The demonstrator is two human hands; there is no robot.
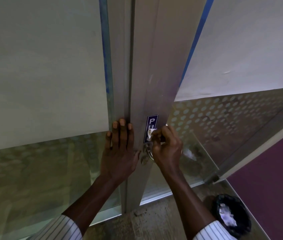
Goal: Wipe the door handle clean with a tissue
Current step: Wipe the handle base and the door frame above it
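A metal door handle (149,153) curves out of the grey aluminium door stile (152,75), just below a blue sign (151,121) with white letters. My right hand (167,146) is closed around a white tissue (150,133) and presses it against the upper part of the handle, covering the sign's lower half. Only a corner of the tissue shows past my fingers. My left hand (120,149) lies flat, fingers spread, on the door frame to the left of the handle.
Frosted and dotted glass panels (224,122) flank the stile. A black bin (232,217) lined with a bag and holding crumpled white paper stands on the floor at lower right. A purple wall (275,179) is on the right.
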